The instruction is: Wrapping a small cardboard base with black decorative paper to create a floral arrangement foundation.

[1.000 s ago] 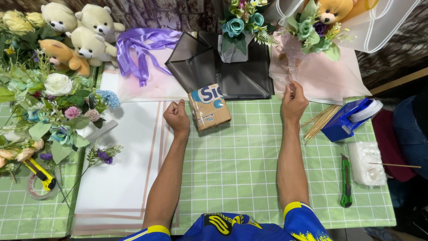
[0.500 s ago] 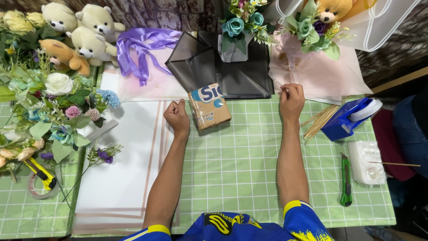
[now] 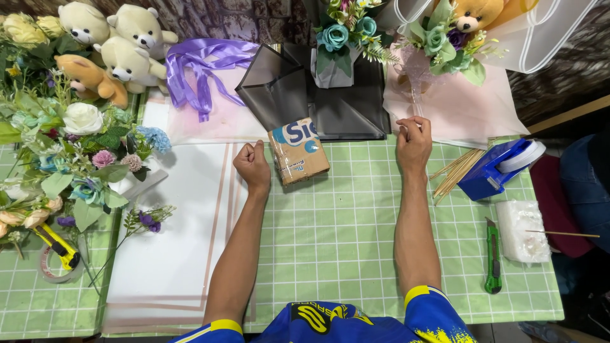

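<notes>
- The green checked table (image 3: 343, 235) carries both our forearms; white wrapping sheets (image 3: 184, 241) lie just left of our left fingers, spread flat as if ready for wrapping.
- A small cardboard box (image 3: 298, 152) sits just right of our left hand (image 3: 252, 164), whose fingers are clenched, holding nothing.
- Our right hand (image 3: 413, 141) curls its fingertips loosely at the pink paper (image 3: 464, 114); whether they pinch anything, we cannot tell.
</notes>
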